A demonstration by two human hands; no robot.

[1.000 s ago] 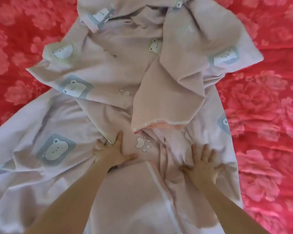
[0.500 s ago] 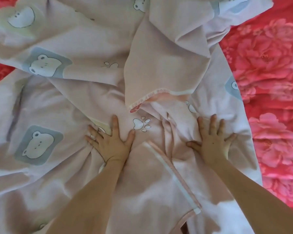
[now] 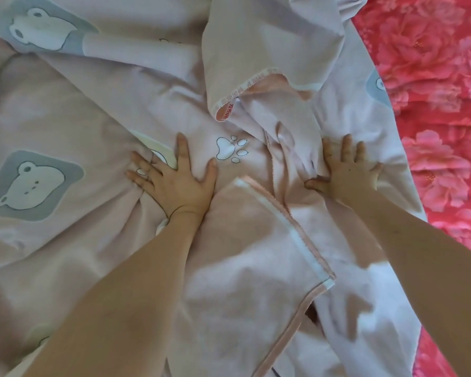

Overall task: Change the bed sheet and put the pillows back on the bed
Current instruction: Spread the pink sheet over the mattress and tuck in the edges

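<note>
A pale pink bed sheet printed with bear faces and paw prints lies crumpled and folded over itself across most of the view. My left hand presses flat on it with fingers spread, just left of a paw print. My right hand also lies flat with spread fingers on the sheet, to the right of a bunched fold. A hemmed corner of the sheet lies folded over between my forearms. No pillows are in view.
A red bed cover with a pink flower pattern shows under the sheet along the right side. A folded-over flap of the sheet with a printed selvedge lies just beyond my hands.
The view has moved closer and lower over the sheet. Both hands stay flat on the sheet, and the right hand's fingers have spread a little wider.
</note>
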